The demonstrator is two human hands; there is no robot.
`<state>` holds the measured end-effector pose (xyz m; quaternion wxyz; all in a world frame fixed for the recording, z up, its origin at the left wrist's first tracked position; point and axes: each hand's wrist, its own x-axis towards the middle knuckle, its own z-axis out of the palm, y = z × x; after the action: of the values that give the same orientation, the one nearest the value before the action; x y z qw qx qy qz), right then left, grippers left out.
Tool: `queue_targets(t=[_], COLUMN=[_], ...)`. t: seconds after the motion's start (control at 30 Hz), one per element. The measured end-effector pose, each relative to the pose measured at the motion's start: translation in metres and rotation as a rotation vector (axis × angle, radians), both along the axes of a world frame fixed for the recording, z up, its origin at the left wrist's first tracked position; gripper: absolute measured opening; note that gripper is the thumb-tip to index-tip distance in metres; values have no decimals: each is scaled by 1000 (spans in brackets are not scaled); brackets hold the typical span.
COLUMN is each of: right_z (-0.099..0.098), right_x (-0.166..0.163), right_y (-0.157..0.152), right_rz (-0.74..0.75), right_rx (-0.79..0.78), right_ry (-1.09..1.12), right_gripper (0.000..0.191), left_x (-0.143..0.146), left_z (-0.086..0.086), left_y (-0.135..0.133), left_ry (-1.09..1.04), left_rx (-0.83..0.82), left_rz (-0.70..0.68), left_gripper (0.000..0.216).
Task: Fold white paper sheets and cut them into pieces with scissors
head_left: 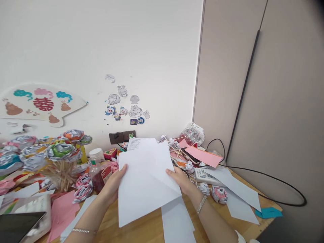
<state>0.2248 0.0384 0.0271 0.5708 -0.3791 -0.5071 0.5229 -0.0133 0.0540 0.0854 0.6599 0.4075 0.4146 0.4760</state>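
Observation:
Both my hands hold up a stack of white paper sheets (144, 182) above the wooden desk (141, 229). My left hand (113, 185) grips the stack's left edge, thumb on top. My right hand (181, 180) grips the right edge, fingers curled behind the sheets. The top sheet is blank; a sheet behind it shows small printed text at its upper end. More white sheets (177, 222) lie flat on the desk under the stack.
A bunch of paper roses on wooden sticks (55, 152) stands at the left, beside a plastic bottle (98, 168). Pink paper (202, 156), white sheets (235, 189), small paper flowers (219, 194) and a black cable (278, 182) lie at the right. A dark tablet (17, 227) sits at the front left.

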Motion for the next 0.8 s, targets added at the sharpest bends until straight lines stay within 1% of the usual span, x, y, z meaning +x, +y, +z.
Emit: queue_targets(t=[0.07,0.17,0.23,0.3,0.4,0.47,0.5,0.6,0.63,0.67,0.73,0.8], right_z=[-3,-7,-7,-7,-8,-10,-11,-16,-18,-19,-18,-12], right_x=[0,-2,-3,-3,-3,-2,-2,-4,-7,-10,-18,-25], right_y=[2,4,3,2,2,4,5,7,7,6,1,-6], right_rz=[2,-53,-63,-41,-4,-19,-33,-68,-74,-73,-71,-78], right_rx=[45,109,117,89,66,80,86,89,87,88,114,188], right_ry=[-37,-56,-37,-12,-15,-46,-63,-109,-123,-140,-195,-316], right_gripper=[40,39,39,39,39,39,39,41,42,42,39,35], left_x=[-2,-6,-8,-11,-15,-15,-15,-13,-12,-11,-11,-13], left_z=[-2,-2,0,3,6,9,12,21,24,27,29,29], left_y=[2,0,-3,-7,-8,-6,-5,-5,-6,-7,-9,-12], left_ry=[-15,-24,36,122,221,276,300,378,403,415,404,387], left_rx=[-3,-10,14,55,121,154,167,201,201,194,156,140], left_rz=[-8,-67,-114,-166,-218,-178,-123,93,131,125,36,-27], left_gripper=[47,49,55,57,47,42,42,56,60,62,59,59])
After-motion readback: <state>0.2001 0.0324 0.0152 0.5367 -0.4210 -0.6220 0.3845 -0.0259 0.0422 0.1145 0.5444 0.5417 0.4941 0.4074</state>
